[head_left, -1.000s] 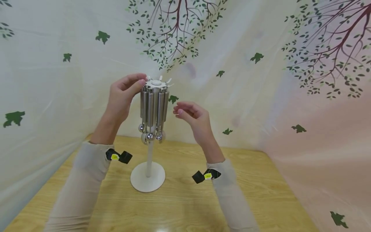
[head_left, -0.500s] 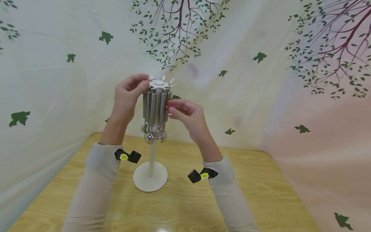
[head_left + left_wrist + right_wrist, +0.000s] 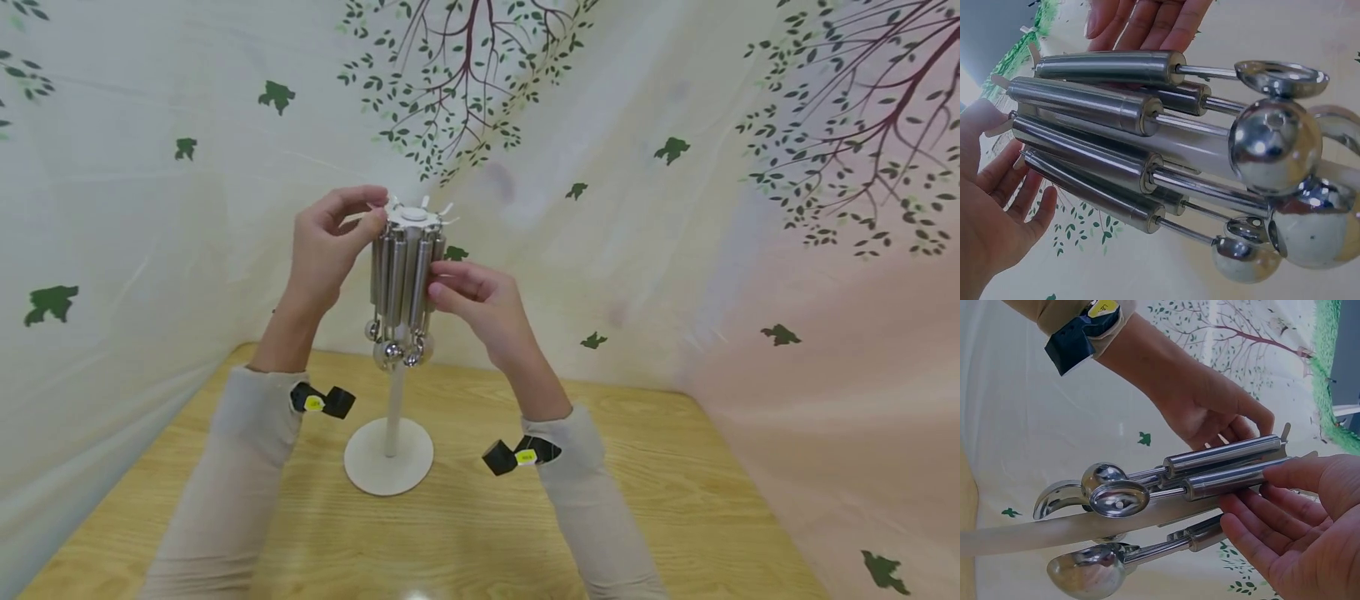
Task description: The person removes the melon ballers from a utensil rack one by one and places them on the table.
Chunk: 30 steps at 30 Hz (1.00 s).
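Note:
Several steel scoops (image 3: 1275,140) with round bowls and tube-shaped handles hang bowl-down from a white stand (image 3: 388,467) with a hooked top. At the left of that top, my left hand (image 3: 322,242) pinches the rim at one hook between thumb and index finger. My right hand (image 3: 483,312) is lower, on the right side of the ring of handles. In the right wrist view its thumb rests on one steel handle (image 3: 1222,481), with the fingers (image 3: 1266,519) curled beneath it. That handle leads to a scoop bowl with a small hole (image 3: 1119,499). Scoops at the back are partly hidden.
The stand's round base rests on a wood-grain table (image 3: 465,517). A pale cloth (image 3: 630,292) printed with leaves and branches hangs behind and at both sides. A black wrist camera (image 3: 330,402) sits on each sleeve cuff.
My right hand has moved left from open air to the scoop handles, and its thumb has closed in on one. The left hand stays at the stand's top; the view has shifted slightly.

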Each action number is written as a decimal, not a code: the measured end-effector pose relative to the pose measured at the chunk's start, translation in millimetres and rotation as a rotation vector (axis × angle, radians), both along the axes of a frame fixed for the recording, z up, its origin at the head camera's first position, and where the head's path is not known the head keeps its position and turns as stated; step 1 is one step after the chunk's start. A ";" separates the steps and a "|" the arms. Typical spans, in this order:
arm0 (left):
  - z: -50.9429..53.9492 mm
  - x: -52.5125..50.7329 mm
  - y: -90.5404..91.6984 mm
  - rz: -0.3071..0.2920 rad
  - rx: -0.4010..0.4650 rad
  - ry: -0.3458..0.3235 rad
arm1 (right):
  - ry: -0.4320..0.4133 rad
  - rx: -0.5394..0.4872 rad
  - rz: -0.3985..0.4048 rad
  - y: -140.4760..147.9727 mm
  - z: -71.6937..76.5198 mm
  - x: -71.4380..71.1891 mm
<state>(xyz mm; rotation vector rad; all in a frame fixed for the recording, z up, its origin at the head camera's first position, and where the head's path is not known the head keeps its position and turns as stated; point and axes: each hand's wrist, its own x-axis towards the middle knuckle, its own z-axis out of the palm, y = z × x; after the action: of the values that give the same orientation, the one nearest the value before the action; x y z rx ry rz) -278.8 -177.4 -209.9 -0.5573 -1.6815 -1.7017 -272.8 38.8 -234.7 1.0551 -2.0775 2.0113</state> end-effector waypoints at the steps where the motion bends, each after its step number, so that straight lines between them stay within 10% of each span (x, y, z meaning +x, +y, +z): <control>1: 0.3 -1.0 -0.7 0.019 -0.021 0.029 | -0.004 -0.002 0.004 -0.4 -0.1 0.3; 9: 2.5 -3.2 -6.1 0.115 -0.209 0.178 | -0.039 0.007 0.005 -2.9 0.4 1.8; 30: 5.6 0.8 -6.6 0.136 -0.293 0.189 | -0.066 0.080 -0.021 -2.4 6.1 4.1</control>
<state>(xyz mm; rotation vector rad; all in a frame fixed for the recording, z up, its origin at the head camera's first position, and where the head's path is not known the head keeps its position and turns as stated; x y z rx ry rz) -278.0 -184.0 -204.3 -0.6984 -1.7966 -1.2742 -268.7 36.3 -228.6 0.9868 -2.2096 1.9953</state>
